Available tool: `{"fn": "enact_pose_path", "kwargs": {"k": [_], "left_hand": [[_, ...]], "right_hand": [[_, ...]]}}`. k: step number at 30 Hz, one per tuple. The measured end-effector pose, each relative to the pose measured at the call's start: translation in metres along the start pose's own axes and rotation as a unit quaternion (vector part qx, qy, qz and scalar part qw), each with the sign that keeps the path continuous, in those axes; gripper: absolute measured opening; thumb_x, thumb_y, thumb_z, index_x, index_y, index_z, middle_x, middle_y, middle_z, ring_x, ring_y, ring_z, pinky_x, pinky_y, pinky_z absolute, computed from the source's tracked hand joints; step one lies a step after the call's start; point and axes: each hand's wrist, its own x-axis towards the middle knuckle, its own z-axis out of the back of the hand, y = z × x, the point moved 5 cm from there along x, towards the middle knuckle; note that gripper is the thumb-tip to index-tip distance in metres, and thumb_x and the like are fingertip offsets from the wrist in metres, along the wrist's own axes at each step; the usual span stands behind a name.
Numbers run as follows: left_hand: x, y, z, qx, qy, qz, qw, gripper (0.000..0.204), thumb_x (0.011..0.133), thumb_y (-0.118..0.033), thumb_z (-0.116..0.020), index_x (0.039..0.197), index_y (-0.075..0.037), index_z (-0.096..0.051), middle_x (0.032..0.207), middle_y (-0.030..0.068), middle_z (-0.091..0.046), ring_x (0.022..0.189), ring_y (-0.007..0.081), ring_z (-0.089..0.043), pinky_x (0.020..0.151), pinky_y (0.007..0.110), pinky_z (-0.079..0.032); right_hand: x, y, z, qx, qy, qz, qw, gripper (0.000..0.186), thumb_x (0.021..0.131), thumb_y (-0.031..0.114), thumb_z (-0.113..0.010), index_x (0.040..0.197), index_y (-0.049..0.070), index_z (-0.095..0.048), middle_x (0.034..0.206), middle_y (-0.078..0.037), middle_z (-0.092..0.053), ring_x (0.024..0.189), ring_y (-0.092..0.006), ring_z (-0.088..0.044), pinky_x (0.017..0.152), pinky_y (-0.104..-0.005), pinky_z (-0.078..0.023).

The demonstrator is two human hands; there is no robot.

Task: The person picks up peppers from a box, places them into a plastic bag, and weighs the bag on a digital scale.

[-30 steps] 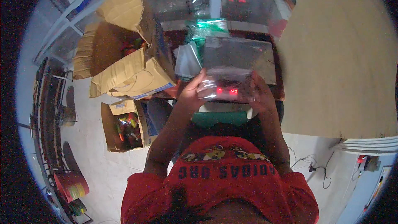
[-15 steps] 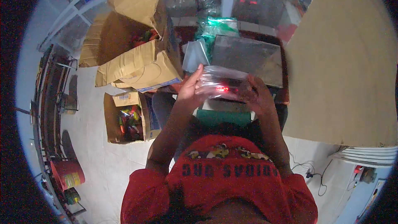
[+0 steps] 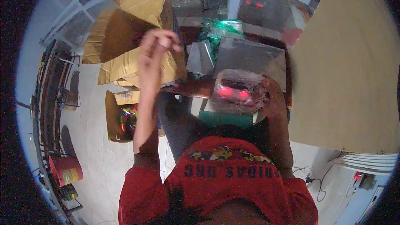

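Just in front of the scale (image 3: 252,52), we have a clear plastic bag (image 3: 239,88), wrinkled and see-through, with the scale's red display (image 3: 226,92) glowing blurrily behind it. Our right hand (image 3: 271,96) grips the bag by its right side, near the scale's front right corner. Our left hand (image 3: 160,43) is well off to the scale's left and away from the bag; its fingers look bent, but it is so blurred that we cannot tell whether it holds anything.

Beneath the scale is a reddish-brown desk (image 3: 196,86). Just left of the scale we see some pale plastic sheets (image 3: 200,60), and behind its back left corner a shiny, green-tinted plastic bundle (image 3: 223,29). Farther left of it stands a large cardboard box (image 3: 118,67), flaps spread, in line with our left hand. Lower, to the scale's front left, a smaller cardboard box (image 3: 112,121) holds colourful contents (image 3: 128,118), partly hidden by our forearm. Nearer us than the scale lies something flat and green (image 3: 225,118). To the scale's right rises a broad tan board (image 3: 346,66).
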Motion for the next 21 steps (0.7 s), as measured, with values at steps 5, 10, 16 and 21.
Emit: {"fn": "enact_pose_path", "kwargs": {"k": [5, 10, 16, 21], "left_hand": [[0.049, 0.008, 0.066, 0.116, -0.132, -0.061, 0.982, 0.025, 0.098, -0.025, -0.051, 0.101, -0.002, -0.061, 0.092, 0.0054, -0.062, 0.08, 0.0116, -0.058, 0.078, 0.026, -0.046], [0.051, 0.043, 0.061, 0.228, -0.081, -0.002, 0.97, 0.032, 0.099, -0.03, -0.049, 0.106, -0.001, -0.06, 0.094, 0.0073, -0.064, 0.084, 0.0131, -0.058, 0.076, 0.029, -0.047], [0.048, 0.055, 0.053, 0.451, 0.044, 0.038, 0.891, 0.047, 0.099, -0.04, -0.037, 0.102, -0.002, -0.064, 0.084, 0.0215, -0.065, 0.085, 0.0402, -0.062, 0.076, 0.042, -0.049], [0.036, 0.055, 0.051, 0.576, 0.02, -0.02, 0.817, 0.034, 0.096, -0.034, -0.044, 0.106, -0.011, -0.066, 0.08, 0.0223, -0.064, 0.078, 0.0408, -0.062, 0.068, 0.05, -0.048]], "right_hand": [[0.007, -0.008, 0.002, 0.001, 0.068, -0.042, 0.997, 0.025, 0.095, 0.032, -0.054, 0.096, 0.007, -0.055, 0.072, 0.001, -0.056, 0.056, -0.007, -0.053, 0.046, -0.0213, -0.042], [0.009, 0.002, -0.018, 0.004, 0.045, -0.02, 0.999, 0.025, 0.096, 0.032, -0.053, 0.094, 0.007, -0.054, 0.066, 0.002, -0.052, 0.046, -0.0058, -0.046, 0.04, -0.0218, -0.039], [0.006, 0.001, -0.028, 0.026, 0.029, -0.017, 0.999, 0.024, 0.095, 0.03, -0.055, 0.099, 0.006, -0.054, 0.068, 0.001, -0.053, 0.046, -0.0055, -0.043, 0.04, -0.0207, -0.038], [0.014, 0.0, -0.024, -0.052, 0.062, 0.02, 0.997, 0.024, 0.095, 0.029, -0.056, 0.101, 0.006, -0.054, 0.071, 0.001, -0.054, 0.048, -0.0055, -0.045, 0.039, -0.02, -0.037]]}}
